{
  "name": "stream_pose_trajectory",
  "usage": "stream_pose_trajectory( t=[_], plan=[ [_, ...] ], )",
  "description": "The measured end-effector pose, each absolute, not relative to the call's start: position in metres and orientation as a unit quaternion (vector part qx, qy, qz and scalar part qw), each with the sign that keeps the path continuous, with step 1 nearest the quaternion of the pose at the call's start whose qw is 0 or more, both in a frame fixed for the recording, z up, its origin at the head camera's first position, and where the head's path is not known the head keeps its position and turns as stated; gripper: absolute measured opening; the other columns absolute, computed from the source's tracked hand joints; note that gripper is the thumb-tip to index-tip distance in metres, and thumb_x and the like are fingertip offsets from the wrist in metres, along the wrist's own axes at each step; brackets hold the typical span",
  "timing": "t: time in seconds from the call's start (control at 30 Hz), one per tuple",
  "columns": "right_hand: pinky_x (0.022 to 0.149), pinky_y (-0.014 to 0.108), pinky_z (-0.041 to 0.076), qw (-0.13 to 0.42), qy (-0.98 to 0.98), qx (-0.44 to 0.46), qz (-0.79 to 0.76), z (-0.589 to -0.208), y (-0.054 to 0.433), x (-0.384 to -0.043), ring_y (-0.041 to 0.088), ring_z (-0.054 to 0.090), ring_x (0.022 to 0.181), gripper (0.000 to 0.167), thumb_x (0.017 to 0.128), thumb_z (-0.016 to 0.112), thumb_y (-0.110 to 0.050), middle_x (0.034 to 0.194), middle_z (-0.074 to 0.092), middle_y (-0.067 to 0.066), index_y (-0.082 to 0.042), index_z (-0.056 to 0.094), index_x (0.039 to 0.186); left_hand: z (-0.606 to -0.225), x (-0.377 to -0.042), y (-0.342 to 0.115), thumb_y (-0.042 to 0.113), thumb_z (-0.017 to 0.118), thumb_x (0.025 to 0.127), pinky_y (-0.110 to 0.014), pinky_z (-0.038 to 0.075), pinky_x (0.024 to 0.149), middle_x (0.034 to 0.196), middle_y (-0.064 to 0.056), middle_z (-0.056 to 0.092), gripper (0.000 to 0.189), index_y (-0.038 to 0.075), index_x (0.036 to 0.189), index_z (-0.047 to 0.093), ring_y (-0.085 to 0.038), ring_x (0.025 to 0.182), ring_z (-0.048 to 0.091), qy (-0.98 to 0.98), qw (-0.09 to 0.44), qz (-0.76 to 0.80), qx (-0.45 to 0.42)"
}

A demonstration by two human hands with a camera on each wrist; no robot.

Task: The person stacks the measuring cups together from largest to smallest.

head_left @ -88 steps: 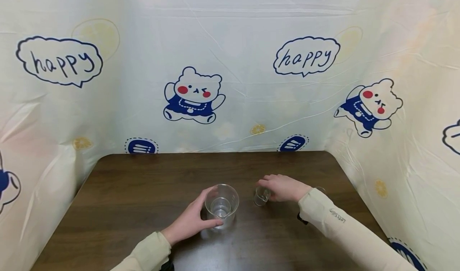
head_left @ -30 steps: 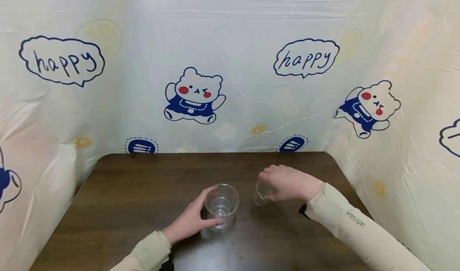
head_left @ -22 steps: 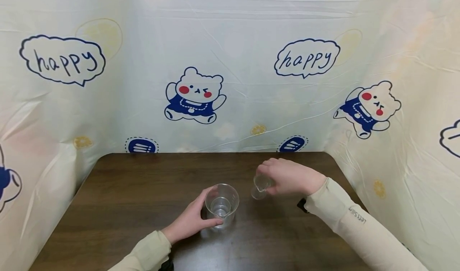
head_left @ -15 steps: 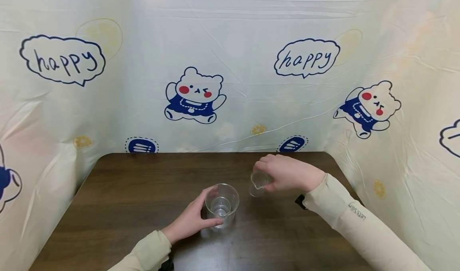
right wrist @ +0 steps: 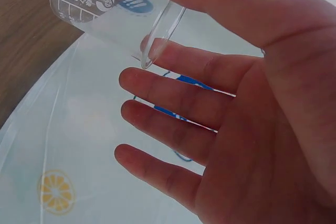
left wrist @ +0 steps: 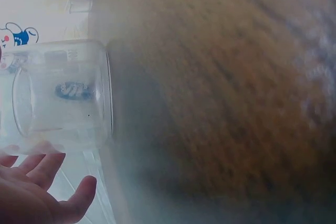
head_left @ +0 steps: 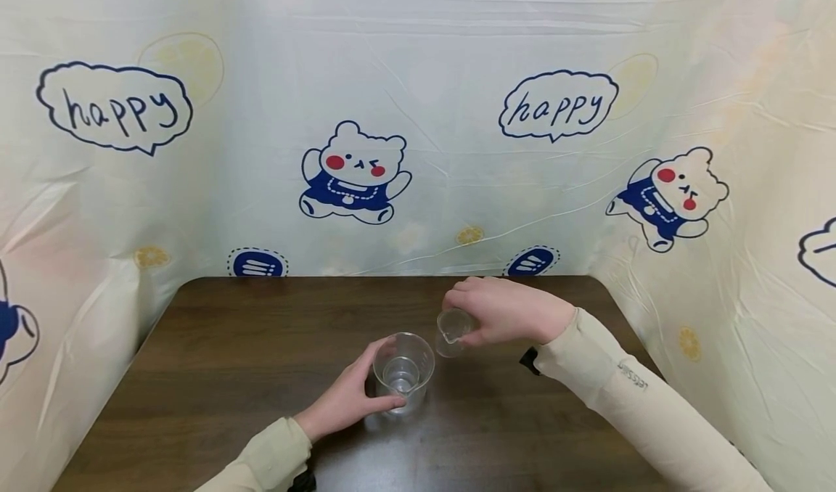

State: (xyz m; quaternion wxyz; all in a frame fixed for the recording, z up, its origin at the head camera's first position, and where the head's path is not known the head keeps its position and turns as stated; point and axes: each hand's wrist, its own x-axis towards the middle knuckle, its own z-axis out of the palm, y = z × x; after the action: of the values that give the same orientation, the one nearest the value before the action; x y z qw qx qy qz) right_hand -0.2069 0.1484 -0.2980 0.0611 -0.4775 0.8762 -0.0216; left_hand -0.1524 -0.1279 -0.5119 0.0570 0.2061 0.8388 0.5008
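On the table, a large glass beaker stands upright with a smaller glass beaker nested inside it. My left hand grips the large one from its left side, thumb at the front. To its upper right, my right hand pinches a small 50 ml beaker near the rim between thumb and index finger; the other fingers extend. This beaker looks lifted off the table, mouth up and slightly tilted, apart from the large beaker.
The brown wooden table reaches back to a pale printed curtain, which also hangs along both sides. A dark band shows at the right wrist, below the sleeve.
My right hand has lifted the small beaker and carried it away from me, then left toward the large beaker. The left hand and its beakers have stayed put.
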Motion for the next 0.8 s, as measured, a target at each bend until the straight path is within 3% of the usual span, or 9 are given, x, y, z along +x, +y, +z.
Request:
stream_pose_trajectory(
  t=[0.4,0.8],
  plan=[
    [0.09,0.036,0.055,0.07,0.865,-0.497,-0.017,-0.298,0.121,-0.207,0.019,0.063,0.097,0.036,0.086,0.084,-0.026,0.11,0.069,0.003,-0.009,0.071,0.115,-0.512,-0.154,-0.129,0.049,0.086,0.084,-0.05,0.041,0.112,0.151,0.0,0.054,0.093,0.029,0.159,0.034,-0.022,0.14,0.05,0.839,0.067,0.498,0.207],
    [0.091,0.037,0.054,0.073,0.858,-0.508,-0.005,-0.313,0.106,-0.21,0.02,0.063,0.1,0.036,0.086,0.085,-0.029,0.109,0.068,0.002,-0.011,0.071,0.114,-0.51,-0.153,-0.131,0.049,0.085,0.086,-0.056,0.039,0.111,0.154,-0.002,0.051,0.092,0.028,0.159,0.033,-0.025,0.142,0.047,0.83,0.091,0.512,0.201]
  ],
)
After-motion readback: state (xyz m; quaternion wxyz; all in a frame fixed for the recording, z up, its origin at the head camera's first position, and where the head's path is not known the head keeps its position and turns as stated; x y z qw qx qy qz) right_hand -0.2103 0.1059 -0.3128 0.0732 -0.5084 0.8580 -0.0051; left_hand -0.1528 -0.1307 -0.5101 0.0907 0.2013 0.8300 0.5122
